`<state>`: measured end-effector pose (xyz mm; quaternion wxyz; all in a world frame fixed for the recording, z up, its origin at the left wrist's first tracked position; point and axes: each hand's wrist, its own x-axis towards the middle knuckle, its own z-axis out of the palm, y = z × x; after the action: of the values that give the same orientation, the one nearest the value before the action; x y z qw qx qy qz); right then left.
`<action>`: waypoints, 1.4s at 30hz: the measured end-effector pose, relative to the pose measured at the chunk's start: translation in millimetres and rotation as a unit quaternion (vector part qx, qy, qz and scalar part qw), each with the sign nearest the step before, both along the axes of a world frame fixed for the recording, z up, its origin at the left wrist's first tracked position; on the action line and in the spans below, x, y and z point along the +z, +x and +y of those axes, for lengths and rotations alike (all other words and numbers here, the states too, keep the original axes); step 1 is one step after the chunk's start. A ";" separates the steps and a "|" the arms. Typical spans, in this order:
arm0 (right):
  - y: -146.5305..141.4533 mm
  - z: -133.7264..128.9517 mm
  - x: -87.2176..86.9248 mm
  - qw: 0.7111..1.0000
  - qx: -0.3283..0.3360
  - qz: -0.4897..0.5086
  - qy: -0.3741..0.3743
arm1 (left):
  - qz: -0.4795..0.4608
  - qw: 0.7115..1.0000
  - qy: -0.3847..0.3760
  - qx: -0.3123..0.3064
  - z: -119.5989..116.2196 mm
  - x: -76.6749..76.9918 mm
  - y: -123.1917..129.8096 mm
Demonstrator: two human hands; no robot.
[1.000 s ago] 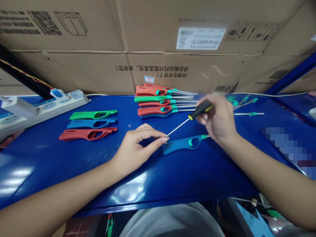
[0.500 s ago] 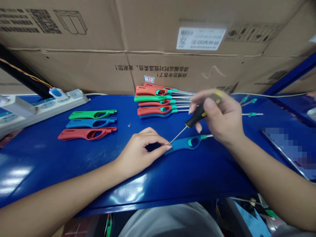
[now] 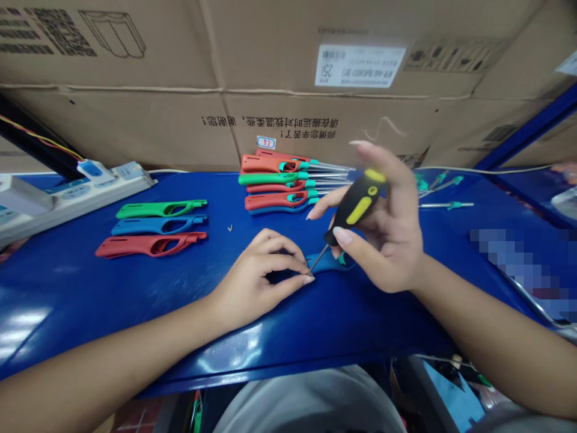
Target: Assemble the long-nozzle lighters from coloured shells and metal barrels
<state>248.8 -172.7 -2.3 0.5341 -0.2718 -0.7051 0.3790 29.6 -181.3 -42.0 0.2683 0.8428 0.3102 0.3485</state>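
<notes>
My right hand (image 3: 392,246) holds a black-and-yellow screwdriver (image 3: 358,207), handle tilted up to the right, with the index finger raised off it. Its tip reaches down to the fingertips of my left hand (image 3: 261,279). Those fingers are closed over the handle end of a blue gas lighter (image 3: 322,263) lying on the blue table (image 3: 189,337). Whether they also pinch a screw is hidden. The lighter's front end disappears behind my right hand. Small screws (image 3: 230,228) lie beyond my left hand.
Left lie a green handle shell (image 3: 139,210), a blue shell (image 3: 135,226) and a red shell (image 3: 130,246). Several lighters (image 3: 270,200) are piled at the back, near metal lighter tubes (image 3: 444,205). A power strip (image 3: 103,185) is far left; cardboard boxes (image 3: 270,72) stand behind.
My right hand has shifted left and turned, its fingers opening around the screwdriver, which now stands steeper. My left hand stays at the blue lighter's end. The view has shifted slightly.
</notes>
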 end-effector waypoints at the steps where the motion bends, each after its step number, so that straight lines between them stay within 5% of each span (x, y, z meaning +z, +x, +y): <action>1: -0.3 -0.5 0.5 1.000 0.004 -0.015 0.005 | -0.001 1.000 0.007 0.007 0.2 -0.6 0.5; 9: -7.6 2.6 -9.3 0.995 -0.031 -0.029 0.092 | 0.064 0.997 -0.010 0.031 5.6 -2.5 -5.3; 15: -9.0 2.8 -13.2 0.994 -0.043 -0.055 0.086 | 0.129 0.992 -0.004 0.002 6.9 -3.0 -7.0; 42: -14.0 2.9 -21.2 0.984 -0.029 -0.097 0.147 | 0.120 0.992 0.024 -0.028 8.7 -10.2 -5.4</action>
<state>234.8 -169.8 -23.5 0.5084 -0.2465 -0.7932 0.2274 24.2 -172.7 -52.3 0.2187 0.8930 0.3084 0.2442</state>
